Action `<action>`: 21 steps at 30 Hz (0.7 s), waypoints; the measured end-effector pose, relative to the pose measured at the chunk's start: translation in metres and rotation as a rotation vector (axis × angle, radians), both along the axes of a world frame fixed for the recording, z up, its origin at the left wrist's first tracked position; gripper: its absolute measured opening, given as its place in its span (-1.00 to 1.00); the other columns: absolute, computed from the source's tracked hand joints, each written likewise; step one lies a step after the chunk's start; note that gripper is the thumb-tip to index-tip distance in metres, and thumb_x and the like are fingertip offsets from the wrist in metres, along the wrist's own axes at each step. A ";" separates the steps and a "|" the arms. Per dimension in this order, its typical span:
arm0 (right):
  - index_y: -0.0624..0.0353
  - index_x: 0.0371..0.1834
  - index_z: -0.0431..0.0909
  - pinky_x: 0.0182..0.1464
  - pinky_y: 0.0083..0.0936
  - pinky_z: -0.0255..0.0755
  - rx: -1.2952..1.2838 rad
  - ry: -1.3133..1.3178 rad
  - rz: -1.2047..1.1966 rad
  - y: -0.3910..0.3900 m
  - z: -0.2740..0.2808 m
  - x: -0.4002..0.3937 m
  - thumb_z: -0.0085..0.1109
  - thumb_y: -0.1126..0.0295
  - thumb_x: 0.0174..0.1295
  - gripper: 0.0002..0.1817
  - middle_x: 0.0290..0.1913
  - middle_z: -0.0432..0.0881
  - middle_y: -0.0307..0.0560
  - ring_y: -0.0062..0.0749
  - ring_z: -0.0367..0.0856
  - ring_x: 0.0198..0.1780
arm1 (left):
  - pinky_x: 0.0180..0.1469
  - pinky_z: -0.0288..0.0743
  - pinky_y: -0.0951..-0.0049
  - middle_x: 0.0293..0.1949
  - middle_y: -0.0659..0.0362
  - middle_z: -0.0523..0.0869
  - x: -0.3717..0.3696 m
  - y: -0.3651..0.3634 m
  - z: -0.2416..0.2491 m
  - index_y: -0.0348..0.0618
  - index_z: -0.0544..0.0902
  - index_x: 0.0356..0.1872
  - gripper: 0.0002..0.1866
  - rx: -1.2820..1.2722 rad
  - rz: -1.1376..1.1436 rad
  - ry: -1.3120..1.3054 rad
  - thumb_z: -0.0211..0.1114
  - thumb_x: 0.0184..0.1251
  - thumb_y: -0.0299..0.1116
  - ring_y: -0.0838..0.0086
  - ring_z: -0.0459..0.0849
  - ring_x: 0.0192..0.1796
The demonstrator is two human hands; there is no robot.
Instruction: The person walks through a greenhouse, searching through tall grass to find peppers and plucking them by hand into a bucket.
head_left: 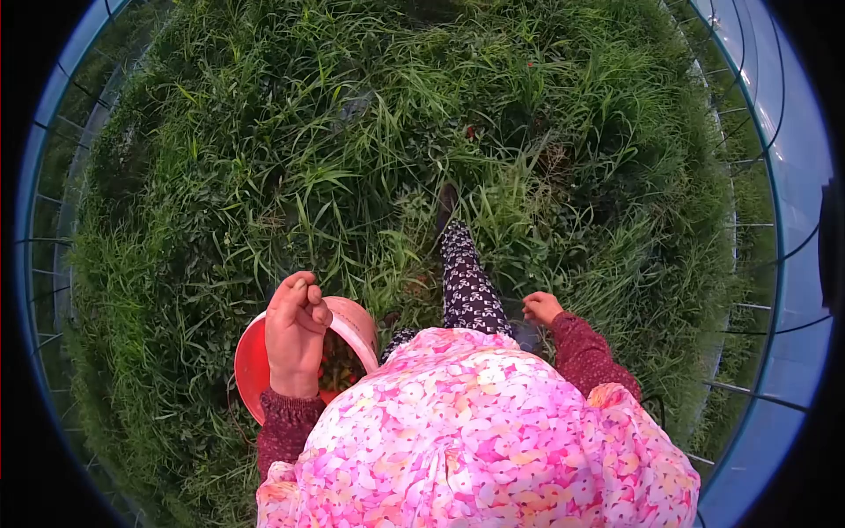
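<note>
My left hand (296,327) is raised in front of a red bucket (250,361), palm turned partly up, its fingers curled in and the thumb close to them. I see nothing between those fingers. Small red and green pieces (338,361) lie inside the bucket, partly hidden behind the hand; their kind is too small to tell. The bucket tilts beside my left forearm, and its handle does not show. Low on the right, my right hand (542,308) hangs over the grass with its fingers curled under. Whatever may be inside that grip is hidden.
Tall, dense grass and leafy plants (370,167) cover the ground ahead. A small red spot (470,132) shows among the leaves. My patterned trouser leg (466,282) is stretched forward into the growth. Curved plastic sheeting with ribs (797,211) closes in both sides.
</note>
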State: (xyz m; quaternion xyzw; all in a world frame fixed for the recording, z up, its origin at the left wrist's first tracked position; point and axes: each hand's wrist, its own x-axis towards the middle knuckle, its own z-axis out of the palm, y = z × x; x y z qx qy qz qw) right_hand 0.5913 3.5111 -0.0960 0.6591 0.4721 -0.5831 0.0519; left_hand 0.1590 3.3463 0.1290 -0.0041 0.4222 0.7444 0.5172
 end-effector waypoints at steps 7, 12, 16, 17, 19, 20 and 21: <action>0.15 -0.13 0.47 -0.45 -0.52 0.48 -0.118 0.060 -0.001 0.101 -0.033 -0.068 -0.01 0.32 0.17 -0.76 -0.35 0.59 -0.18 -0.53 0.56 -0.45 | -0.50 0.31 0.64 -0.47 0.23 0.53 -0.019 0.078 0.004 -0.25 0.47 -0.20 -0.85 -0.109 0.078 0.094 0.02 0.25 -0.45 0.59 0.42 -0.54; 0.17 -0.13 0.47 -0.49 -0.62 0.46 -0.134 0.196 0.002 0.204 -0.058 -0.114 -0.03 0.35 0.17 -0.76 -0.37 0.59 -0.17 -0.57 0.55 -0.45 | -0.50 0.25 0.65 -0.44 0.26 0.52 -0.034 0.152 0.007 -0.20 0.43 -0.13 -0.81 -0.178 0.212 0.139 0.03 0.26 -0.42 0.62 0.39 -0.53; 0.20 -0.14 0.47 -0.50 -0.61 0.46 -0.140 0.221 -0.074 0.280 -0.068 -0.098 -0.03 0.34 0.17 -0.76 -0.38 0.58 -0.17 -0.56 0.55 -0.45 | -0.49 0.27 0.65 -0.43 0.27 0.53 -0.037 0.202 0.011 -0.19 0.43 -0.12 -0.81 -0.262 0.311 0.124 0.02 0.28 -0.42 0.63 0.39 -0.53; 0.20 -0.14 0.47 -0.50 -0.61 0.46 -0.154 0.218 -0.073 0.297 -0.066 -0.088 -0.03 0.34 0.17 -0.76 -0.38 0.58 -0.17 -0.56 0.55 -0.45 | -0.49 0.27 0.65 -0.43 0.27 0.53 -0.036 0.218 0.019 -0.19 0.43 -0.12 -0.81 -0.277 0.313 0.123 0.02 0.28 -0.42 0.63 0.39 -0.53; 0.19 -0.15 0.47 -0.50 -0.60 0.46 -0.144 0.136 -0.075 0.336 -0.062 -0.069 -0.04 0.34 0.18 -0.76 -0.37 0.58 -0.16 -0.55 0.55 -0.46 | -0.49 0.22 0.68 -0.43 0.29 0.51 -0.032 0.248 0.037 -0.19 0.43 -0.12 -0.82 -0.307 0.389 0.145 0.02 0.30 -0.42 0.66 0.35 -0.51; 0.19 -0.14 0.46 -0.51 -0.59 0.45 -0.138 0.112 -0.087 0.356 -0.064 -0.060 -0.04 0.34 0.18 -0.76 -0.38 0.57 -0.16 -0.55 0.54 -0.47 | -0.50 0.20 0.68 -0.44 0.29 0.50 -0.033 0.263 0.042 -0.20 0.42 -0.12 -0.83 -0.270 0.388 0.135 0.02 0.30 -0.42 0.66 0.33 -0.53; 0.19 -0.13 0.46 -0.52 -0.58 0.45 -0.132 0.090 -0.093 0.374 -0.064 -0.056 -0.04 0.34 0.19 -0.76 -0.38 0.57 -0.15 -0.55 0.54 -0.48 | -0.50 0.20 0.68 -0.44 0.29 0.50 -0.032 0.277 0.047 -0.20 0.42 -0.12 -0.83 -0.274 0.399 0.143 0.02 0.30 -0.42 0.66 0.33 -0.53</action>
